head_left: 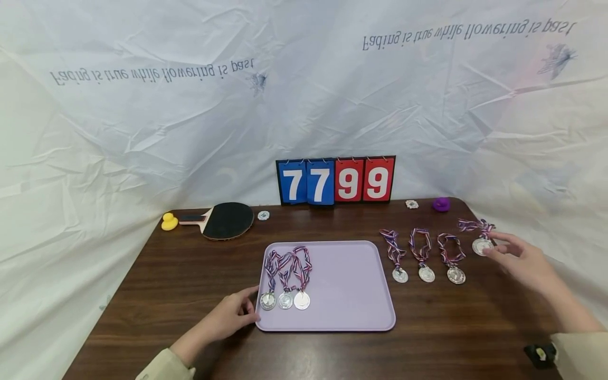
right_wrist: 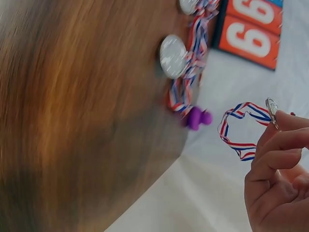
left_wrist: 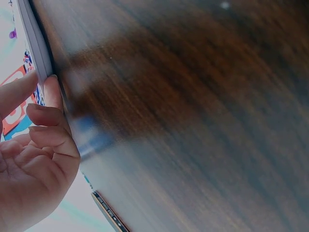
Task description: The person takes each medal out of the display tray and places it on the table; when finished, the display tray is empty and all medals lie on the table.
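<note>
Just off the table's right edge, toward the far right corner, the right hand (head_left: 520, 258) pinches a silver medal (head_left: 482, 246) at its rim; the right wrist view shows the fingertips (right_wrist: 282, 126) closed on the disc, lifted clear of the wood, with its red, white and blue ribbon (right_wrist: 240, 130) hanging in a loop. Beside it, further in from that edge, three more medals (head_left: 426, 273) lie in a row on the table (head_left: 190, 274), each with its ribbon stretched toward the far edge. A purple rubber duck (head_left: 441, 204) sits near the far right corner, with a small white token (head_left: 411, 204) just beside it.

At the middle of the table rests a lilac tray (head_left: 351, 295), and three medals (head_left: 285, 300) lie side by side in its left part, their ribbons bunched together. The left hand (head_left: 233, 316) rests against the tray's left edge, the thumb and a finger (left_wrist: 52, 94) touching the rim, the other fingers loosely curled; whether it truly grips the rim is not clear.

Along the far edge stands a flip scoreboard (head_left: 335, 180) showing 77 in blue and 99 in red. Toward the far left corner lie a table tennis paddle (head_left: 227, 220), a yellow rubber duck (head_left: 168, 221) and another white token (head_left: 263, 215).
</note>
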The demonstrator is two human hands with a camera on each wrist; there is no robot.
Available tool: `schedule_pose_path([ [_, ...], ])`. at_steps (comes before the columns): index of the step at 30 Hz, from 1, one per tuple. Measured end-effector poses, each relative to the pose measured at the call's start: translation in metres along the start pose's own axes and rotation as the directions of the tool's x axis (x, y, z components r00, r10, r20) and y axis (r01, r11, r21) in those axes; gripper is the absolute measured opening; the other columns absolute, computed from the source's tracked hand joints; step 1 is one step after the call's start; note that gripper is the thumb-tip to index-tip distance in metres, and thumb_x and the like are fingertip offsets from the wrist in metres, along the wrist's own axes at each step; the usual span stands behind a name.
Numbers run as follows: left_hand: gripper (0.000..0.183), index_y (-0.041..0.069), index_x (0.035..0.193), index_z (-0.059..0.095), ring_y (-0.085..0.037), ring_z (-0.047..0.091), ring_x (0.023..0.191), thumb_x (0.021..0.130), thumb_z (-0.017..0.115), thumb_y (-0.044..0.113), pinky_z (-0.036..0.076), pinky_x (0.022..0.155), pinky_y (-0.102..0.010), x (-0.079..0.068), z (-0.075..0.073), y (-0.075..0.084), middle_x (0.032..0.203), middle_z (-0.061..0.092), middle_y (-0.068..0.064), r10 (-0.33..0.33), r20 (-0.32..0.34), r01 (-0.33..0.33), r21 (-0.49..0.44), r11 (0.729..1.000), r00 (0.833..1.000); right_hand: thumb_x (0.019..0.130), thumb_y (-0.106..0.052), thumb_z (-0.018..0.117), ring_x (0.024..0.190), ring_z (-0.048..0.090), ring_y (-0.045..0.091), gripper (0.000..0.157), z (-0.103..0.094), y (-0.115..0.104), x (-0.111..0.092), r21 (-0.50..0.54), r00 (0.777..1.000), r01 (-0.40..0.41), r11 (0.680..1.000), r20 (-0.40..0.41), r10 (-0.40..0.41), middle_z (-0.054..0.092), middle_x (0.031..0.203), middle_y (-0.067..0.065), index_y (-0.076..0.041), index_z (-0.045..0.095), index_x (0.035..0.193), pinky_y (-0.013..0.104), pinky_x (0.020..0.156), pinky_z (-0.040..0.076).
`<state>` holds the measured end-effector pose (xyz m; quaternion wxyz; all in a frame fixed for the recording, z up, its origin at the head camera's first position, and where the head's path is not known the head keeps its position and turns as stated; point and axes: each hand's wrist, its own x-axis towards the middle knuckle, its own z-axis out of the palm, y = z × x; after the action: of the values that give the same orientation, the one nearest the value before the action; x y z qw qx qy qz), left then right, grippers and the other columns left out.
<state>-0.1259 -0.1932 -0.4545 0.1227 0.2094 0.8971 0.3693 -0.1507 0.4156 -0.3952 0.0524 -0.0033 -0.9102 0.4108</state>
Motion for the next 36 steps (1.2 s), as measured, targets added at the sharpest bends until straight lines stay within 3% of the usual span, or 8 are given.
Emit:
schedule_pose_path([
  [8,0.060,-0.007,0.128,0.040,-0.006,0.047,0.055,0.079,0.068,0.014,0.040,0.050,-0.023,0.001,-0.001,0.002,0.070,0.052,0.004,-0.003,0.005,0.003,-0.004,1.000,1.000,0.086,-0.031,0.059,0.058,0.051,0.014,0.056,-0.007,0.024,0.008,-0.024,0.998,-0.062,0.998,0.016,0.063,0.057,0.079,-0.014,-0.014,0.038,0.136,0.029,0.050,0.040],
  [15,0.060,-0.007,0.128,0.040,-0.006,0.047,0.056,0.079,0.068,0.014,0.040,0.051,-0.023,-0.002,0.000,0.000,0.070,0.052,0.004,-0.012,0.004,0.012,-0.009,1.000,1.000,0.087,-0.030,0.058,0.055,0.050,0.015,0.055,-0.004,0.037,0.013,-0.081,0.992,-0.071,0.994,0.094,0.079,0.060,0.077,0.002,-0.003,0.040,0.130,0.030,0.047,0.040],
  [19,0.060,-0.007,0.128,0.039,-0.007,0.047,0.056,0.079,0.068,0.013,0.040,0.051,-0.023,-0.001,-0.001,0.001,0.070,0.052,0.003,-0.005,0.004,0.005,-0.010,1.000,1.000,0.085,-0.027,0.061,0.049,0.047,0.013,0.035,-0.001,0.046,0.008,-0.070,0.987,-0.084,0.994,0.129,0.092,0.057,0.064,0.005,-0.023,0.051,0.119,0.029,0.042,0.037],
  [23,0.061,-0.007,0.128,0.039,-0.006,0.047,0.056,0.079,0.068,0.014,0.040,0.051,-0.023,0.000,-0.001,0.001,0.070,0.052,0.004,-0.001,0.005,0.001,-0.012,1.000,1.000,0.083,-0.027,0.063,0.043,0.040,0.008,0.027,-0.002,0.057,0.003,-0.036,0.977,-0.125,0.992,0.170,0.129,0.051,0.056,0.002,-0.038,0.048,0.102,0.028,0.039,0.035],
  [27,0.061,-0.008,0.128,0.039,-0.006,0.048,0.056,0.079,0.068,0.014,0.041,0.052,-0.023,0.000,-0.001,0.002,0.070,0.052,0.003,0.000,0.006,0.000,-0.014,1.000,1.000,0.082,-0.028,0.064,0.038,0.033,0.006,0.031,-0.003,0.064,0.002,-0.075,0.962,-0.148,0.986,0.222,0.161,0.045,0.053,0.000,-0.017,0.057,0.110,0.027,0.037,0.035],
  [31,0.060,-0.007,0.128,0.039,-0.006,0.047,0.056,0.080,0.067,0.014,0.041,0.052,-0.023,0.000,-0.002,0.002,0.070,0.052,0.004,-0.004,0.008,0.004,-0.016,1.000,1.000,0.083,-0.026,0.063,0.037,0.030,0.006,0.054,-0.001,0.067,0.001,-0.112,0.948,-0.148,0.983,0.267,0.173,0.043,0.053,0.000,0.013,0.047,0.117,0.026,0.037,0.033],
  [36,0.060,-0.006,0.129,0.039,-0.006,0.048,0.057,0.080,0.067,0.014,0.041,0.052,-0.023,0.000,-0.001,0.001,0.070,0.052,0.004,-0.013,0.009,0.013,-0.020,1.000,1.000,0.083,-0.025,0.062,0.039,0.031,0.006,0.055,0.000,0.070,-0.001,-0.122,0.935,-0.156,0.980,0.302,0.186,0.043,0.055,-0.001,0.015,0.045,0.118,0.026,0.037,0.034],
])
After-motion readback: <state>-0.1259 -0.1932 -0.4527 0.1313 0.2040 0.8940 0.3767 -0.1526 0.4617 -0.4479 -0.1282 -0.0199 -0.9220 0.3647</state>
